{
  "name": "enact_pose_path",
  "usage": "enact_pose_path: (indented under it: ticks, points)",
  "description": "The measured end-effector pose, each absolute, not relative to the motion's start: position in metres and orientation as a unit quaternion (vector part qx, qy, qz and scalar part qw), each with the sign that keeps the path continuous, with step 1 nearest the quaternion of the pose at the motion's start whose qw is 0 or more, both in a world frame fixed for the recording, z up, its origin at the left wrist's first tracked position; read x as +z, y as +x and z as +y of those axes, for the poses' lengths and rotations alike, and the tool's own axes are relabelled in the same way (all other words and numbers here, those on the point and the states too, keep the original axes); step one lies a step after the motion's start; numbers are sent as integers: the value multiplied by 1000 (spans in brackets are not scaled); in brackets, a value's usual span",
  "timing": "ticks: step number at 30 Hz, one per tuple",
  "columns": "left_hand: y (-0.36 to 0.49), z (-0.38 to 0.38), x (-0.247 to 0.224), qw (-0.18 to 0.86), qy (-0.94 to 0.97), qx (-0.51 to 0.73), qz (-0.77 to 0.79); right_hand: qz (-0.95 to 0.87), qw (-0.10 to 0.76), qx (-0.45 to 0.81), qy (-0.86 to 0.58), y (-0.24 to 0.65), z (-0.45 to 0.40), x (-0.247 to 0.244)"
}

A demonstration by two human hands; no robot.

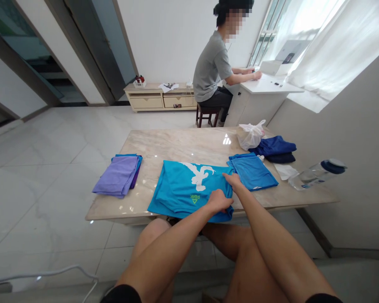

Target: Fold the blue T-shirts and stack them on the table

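Observation:
A bright blue T-shirt (177,185) with a white figure print and a small green logo lies folded into a rough rectangle at the table's near edge. My left hand (219,201) is closed on the shirt's right side, close to me. Slightly farther away, my right hand (233,182) pinches the same side near its far corner. To the right of the shirt sits a folded blue garment (254,171), close beside my right hand. At the left end is a stack of folded clothes with a lilac garment (116,174) on top.
The marble-look table (173,143) also holds a white plastic bag (251,134), dark blue clothes (273,146), a tissue (286,171) and a clear water bottle (316,174) lying tilted at the right. Beyond it, a person (210,67) sits on a stool at a white desk (268,86).

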State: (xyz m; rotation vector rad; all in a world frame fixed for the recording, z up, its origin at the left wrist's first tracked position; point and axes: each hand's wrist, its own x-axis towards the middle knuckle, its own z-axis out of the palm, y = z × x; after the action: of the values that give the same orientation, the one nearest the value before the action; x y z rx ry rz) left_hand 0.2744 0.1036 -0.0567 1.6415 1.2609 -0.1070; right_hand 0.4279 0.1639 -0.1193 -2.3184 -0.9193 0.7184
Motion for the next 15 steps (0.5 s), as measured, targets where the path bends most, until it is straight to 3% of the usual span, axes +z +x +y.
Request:
enact_pose_path:
  ticks: [6,15]
  points:
    - [246,101,-40,444,718,33,534,-396,218,192,-871,408,185,-84]
    - [156,118,-38,462,686,133,546,-487,166,115,-850,339,210,-35]
